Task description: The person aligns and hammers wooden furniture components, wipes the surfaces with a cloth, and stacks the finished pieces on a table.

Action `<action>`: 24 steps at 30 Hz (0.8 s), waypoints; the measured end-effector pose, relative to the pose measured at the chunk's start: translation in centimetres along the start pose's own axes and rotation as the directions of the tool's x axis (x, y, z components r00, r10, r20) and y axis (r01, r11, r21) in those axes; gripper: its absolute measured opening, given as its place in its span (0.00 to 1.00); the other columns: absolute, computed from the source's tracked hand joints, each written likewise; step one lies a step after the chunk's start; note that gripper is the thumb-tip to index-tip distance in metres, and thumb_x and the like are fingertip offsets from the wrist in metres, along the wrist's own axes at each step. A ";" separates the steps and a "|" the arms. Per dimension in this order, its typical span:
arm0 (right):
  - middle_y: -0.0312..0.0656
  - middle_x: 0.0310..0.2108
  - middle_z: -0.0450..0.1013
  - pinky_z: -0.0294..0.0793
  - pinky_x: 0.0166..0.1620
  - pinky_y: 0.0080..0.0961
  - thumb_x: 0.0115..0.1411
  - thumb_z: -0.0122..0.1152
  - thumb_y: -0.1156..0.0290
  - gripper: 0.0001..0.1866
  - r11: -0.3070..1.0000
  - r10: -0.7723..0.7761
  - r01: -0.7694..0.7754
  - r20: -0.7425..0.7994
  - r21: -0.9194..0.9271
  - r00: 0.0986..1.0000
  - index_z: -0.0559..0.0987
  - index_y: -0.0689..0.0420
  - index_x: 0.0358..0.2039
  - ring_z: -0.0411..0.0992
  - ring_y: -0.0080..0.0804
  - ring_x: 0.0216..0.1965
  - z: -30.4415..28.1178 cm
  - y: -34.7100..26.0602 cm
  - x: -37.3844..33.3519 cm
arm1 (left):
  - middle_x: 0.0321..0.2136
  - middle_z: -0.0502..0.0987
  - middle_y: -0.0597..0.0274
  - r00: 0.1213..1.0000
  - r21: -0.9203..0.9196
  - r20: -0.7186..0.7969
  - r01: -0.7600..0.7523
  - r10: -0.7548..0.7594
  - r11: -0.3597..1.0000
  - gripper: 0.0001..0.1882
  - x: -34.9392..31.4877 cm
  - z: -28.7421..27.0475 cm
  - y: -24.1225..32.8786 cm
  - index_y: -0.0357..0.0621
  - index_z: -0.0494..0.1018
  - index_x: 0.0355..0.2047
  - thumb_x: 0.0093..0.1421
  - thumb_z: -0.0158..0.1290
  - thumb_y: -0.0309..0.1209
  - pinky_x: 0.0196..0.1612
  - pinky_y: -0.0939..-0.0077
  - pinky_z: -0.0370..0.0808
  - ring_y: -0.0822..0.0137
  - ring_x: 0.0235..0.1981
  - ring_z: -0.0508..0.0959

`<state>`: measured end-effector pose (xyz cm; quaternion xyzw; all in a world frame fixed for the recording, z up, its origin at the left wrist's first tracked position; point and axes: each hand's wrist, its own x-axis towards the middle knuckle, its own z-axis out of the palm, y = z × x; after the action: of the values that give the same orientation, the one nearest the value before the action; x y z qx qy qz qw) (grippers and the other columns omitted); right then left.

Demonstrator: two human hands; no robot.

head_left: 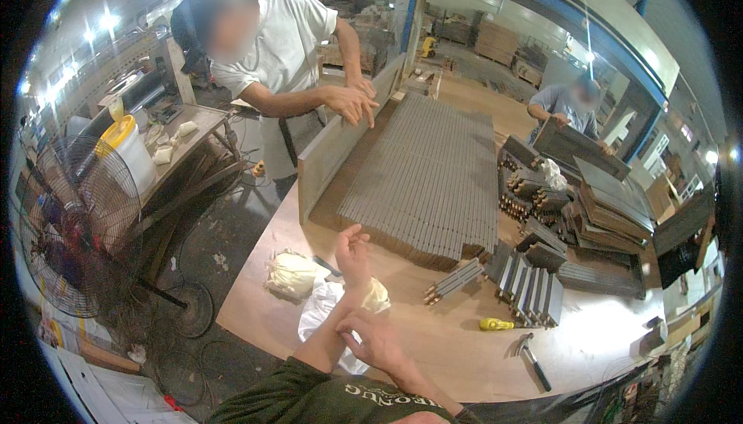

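Note:
My left hand (354, 251) is raised over the near edge of the wooden table, fingers loosely bent and apart, holding nothing. Against my left forearm rests my right hand (373, 339), its fingers and thumb apart and touching the skin near the elbow side. Below my left hand lies a white cloth (313, 314), with a pale yellow cloth bundle (294, 274) to its left. Just beyond my left hand, many dark grey slats (426, 169) stand packed in rows. A short pair of grey slats with wooden pegs (454, 280) lies to the right.
A co-worker (282, 60) leans on an upright grey board (340, 145) at the far left. Another person (569, 103) handles a dark panel at the far right. A hammer (535, 364) and yellow tool (496, 324) lie at near right. A fan (81, 223) stands left.

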<state>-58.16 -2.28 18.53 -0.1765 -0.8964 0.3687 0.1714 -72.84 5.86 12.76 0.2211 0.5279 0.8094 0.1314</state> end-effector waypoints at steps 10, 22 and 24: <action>0.46 0.46 0.69 0.69 0.49 0.38 0.47 0.68 0.67 0.24 0.990 -0.133 0.121 -0.227 -0.066 0.965 0.73 0.53 0.46 0.68 0.47 0.47 -0.4 0.5 0.3 | 0.33 0.74 0.59 0.990 -0.085 -0.017 0.140 -0.142 0.986 0.16 -0.1 -0.4 0.4 0.39 0.68 0.47 0.58 0.44 0.18 0.29 0.82 0.73 0.74 0.26 0.73; 0.48 0.33 0.70 0.72 0.38 0.38 0.45 0.63 0.73 0.15 0.994 -0.106 0.103 -0.305 -0.027 0.946 0.74 0.54 0.36 0.71 0.49 0.34 -1.3 1.4 1.0 | 0.31 0.74 0.62 0.976 -0.073 0.124 0.189 -0.179 0.979 0.17 -3.6 1.3 0.7 0.40 0.71 0.45 0.56 0.42 0.18 0.28 0.84 0.71 0.75 0.25 0.71; 0.48 0.32 0.69 0.72 0.37 0.38 0.45 0.63 0.73 0.15 0.993 -0.107 0.089 -0.257 -0.082 0.960 0.74 0.54 0.36 0.70 0.49 0.34 -2.0 1.1 0.8 | 0.32 0.74 0.63 0.950 -0.069 0.179 0.270 -0.254 0.960 0.16 -4.0 0.9 1.5 0.40 0.71 0.44 0.56 0.43 0.19 0.30 0.83 0.72 0.75 0.27 0.72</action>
<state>-57.79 -0.04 19.20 -0.1846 -0.8861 0.3018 0.2996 -68.93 4.22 13.54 0.2105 0.5014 0.7868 0.2920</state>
